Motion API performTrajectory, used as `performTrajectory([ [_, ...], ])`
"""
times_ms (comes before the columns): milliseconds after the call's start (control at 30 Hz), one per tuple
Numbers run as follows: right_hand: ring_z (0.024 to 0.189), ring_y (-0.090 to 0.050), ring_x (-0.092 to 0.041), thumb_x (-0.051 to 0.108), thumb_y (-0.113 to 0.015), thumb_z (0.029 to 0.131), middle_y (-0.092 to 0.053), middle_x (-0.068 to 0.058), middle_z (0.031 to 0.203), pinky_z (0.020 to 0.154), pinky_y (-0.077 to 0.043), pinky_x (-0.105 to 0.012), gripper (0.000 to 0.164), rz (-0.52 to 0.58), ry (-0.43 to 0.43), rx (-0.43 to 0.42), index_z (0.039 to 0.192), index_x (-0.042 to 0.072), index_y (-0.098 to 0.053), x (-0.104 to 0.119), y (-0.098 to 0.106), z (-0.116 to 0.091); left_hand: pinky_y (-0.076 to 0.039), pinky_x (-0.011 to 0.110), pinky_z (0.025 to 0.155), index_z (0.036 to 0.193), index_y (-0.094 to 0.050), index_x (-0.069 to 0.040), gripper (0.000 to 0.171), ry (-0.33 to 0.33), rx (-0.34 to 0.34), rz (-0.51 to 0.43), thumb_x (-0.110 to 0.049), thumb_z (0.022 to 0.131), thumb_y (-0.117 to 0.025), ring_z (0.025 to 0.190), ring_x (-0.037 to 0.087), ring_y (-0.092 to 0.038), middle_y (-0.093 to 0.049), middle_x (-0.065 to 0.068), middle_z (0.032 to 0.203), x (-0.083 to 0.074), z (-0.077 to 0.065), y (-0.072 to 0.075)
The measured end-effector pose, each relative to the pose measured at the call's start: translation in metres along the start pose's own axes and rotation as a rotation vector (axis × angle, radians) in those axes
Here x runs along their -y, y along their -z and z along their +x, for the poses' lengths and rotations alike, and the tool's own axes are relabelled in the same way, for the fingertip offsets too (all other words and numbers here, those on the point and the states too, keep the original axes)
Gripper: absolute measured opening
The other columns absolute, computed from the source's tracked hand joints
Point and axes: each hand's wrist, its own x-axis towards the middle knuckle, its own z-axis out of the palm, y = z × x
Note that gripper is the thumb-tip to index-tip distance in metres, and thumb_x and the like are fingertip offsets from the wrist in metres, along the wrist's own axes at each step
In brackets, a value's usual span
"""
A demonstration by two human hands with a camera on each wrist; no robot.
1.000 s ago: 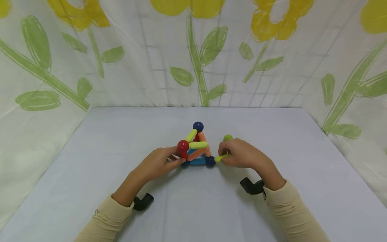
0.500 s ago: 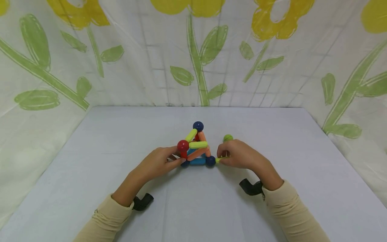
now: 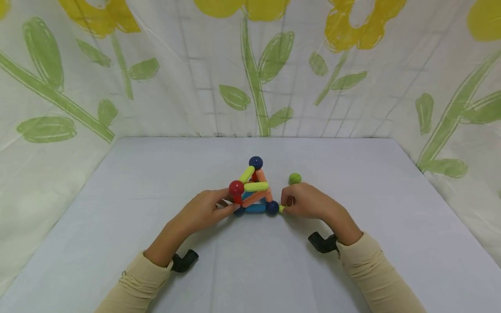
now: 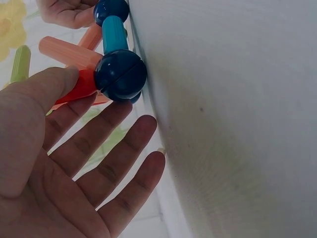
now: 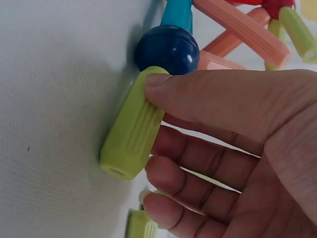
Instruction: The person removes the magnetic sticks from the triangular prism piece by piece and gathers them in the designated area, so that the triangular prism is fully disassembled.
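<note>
A magnetic stick-and-ball frame stands mid-table, with a dark blue ball (image 3: 256,163) on top and a red ball (image 3: 236,188) at upper left. Its base has a blue stick (image 3: 255,208) between two dark blue balls. My left hand (image 3: 205,211) pinches the upright red stick (image 4: 81,87) between thumb and index finger, beside the lower left dark blue ball (image 4: 120,75); the other fingers are spread. My right hand (image 3: 307,201) pinches a yellow-green stick (image 5: 131,129) with thumb and fingers. That stick's end meets the lower right dark blue ball (image 5: 167,49).
A loose green ball (image 3: 295,178) lies just behind my right hand. Another yellow-green stick (image 5: 141,225) shows at the bottom of the right wrist view. The white table (image 3: 156,165) ends at a flower-printed curtain (image 3: 176,87) behind.
My right hand has shifted slightly left and down, covering more of the yellow-green stick and uncovering the green ball. My left hand and the frame stay nearly still.
</note>
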Motion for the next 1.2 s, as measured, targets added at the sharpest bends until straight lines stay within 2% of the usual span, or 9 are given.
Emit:
performTrajectory([
  [267,0.071,-0.054,-0.011,0.003,-0.076,0.084,-0.063,0.006,0.078,0.064,-0.049,-0.029,0.007,0.026,-0.052,0.036,0.083,0.009,-0.073,-0.007,0.004,-0.003,-0.058,0.036,0.081,0.115,-0.066,-0.011,0.021,-0.008,0.0,-0.009,-0.023,0.098,-0.067,0.094,0.021,-0.071,-0.073,0.0,0.105,0.001,0.001,-0.001],
  [567,0.069,-0.05,-0.016,-0.001,-0.072,0.083,-0.055,0.0,0.073,0.062,-0.044,-0.031,0.01,0.0,-0.181,0.108,0.083,0.009,-0.072,-0.028,0.029,-0.021,-0.058,0.036,0.081,0.115,-0.066,-0.011,0.021,-0.006,0.002,-0.01,-0.024,0.098,-0.067,0.094,0.021,-0.071,-0.073,0.001,0.105,0.002,0.001,-0.001],
  [767,0.072,-0.053,-0.017,-0.003,-0.073,0.082,-0.062,0.0,0.079,0.065,-0.047,-0.032,0.01,-0.058,-0.223,0.044,0.081,0.008,-0.072,-0.035,0.037,-0.026,-0.059,0.036,0.08,0.112,-0.066,-0.01,0.019,-0.01,-0.005,-0.011,-0.022,0.097,-0.068,0.093,0.021,-0.071,-0.073,0.001,0.104,0.003,0.0,-0.001],
  [1000,0.07,-0.052,-0.016,-0.005,-0.072,0.083,-0.063,0.0,0.077,0.063,-0.046,-0.032,0.015,-0.06,-0.183,-0.055,0.076,0.008,-0.07,-0.038,0.035,-0.026,-0.058,0.036,0.081,0.114,-0.066,-0.01,0.02,-0.007,0.0,-0.01,-0.023,0.098,-0.067,0.093,0.021,-0.071,-0.073,0.001,0.104,0.003,0.0,-0.001],
  [1200,0.07,-0.054,-0.016,-0.005,-0.073,0.083,-0.064,0.001,0.078,0.063,-0.047,-0.032,0.015,-0.078,-0.165,-0.097,0.076,0.009,-0.071,-0.042,0.032,-0.023,-0.058,0.036,0.081,0.114,-0.066,-0.01,0.021,-0.018,0.002,-0.01,-0.023,0.098,-0.067,0.094,0.021,-0.071,-0.073,0.002,0.105,0.002,0.0,0.0],
])
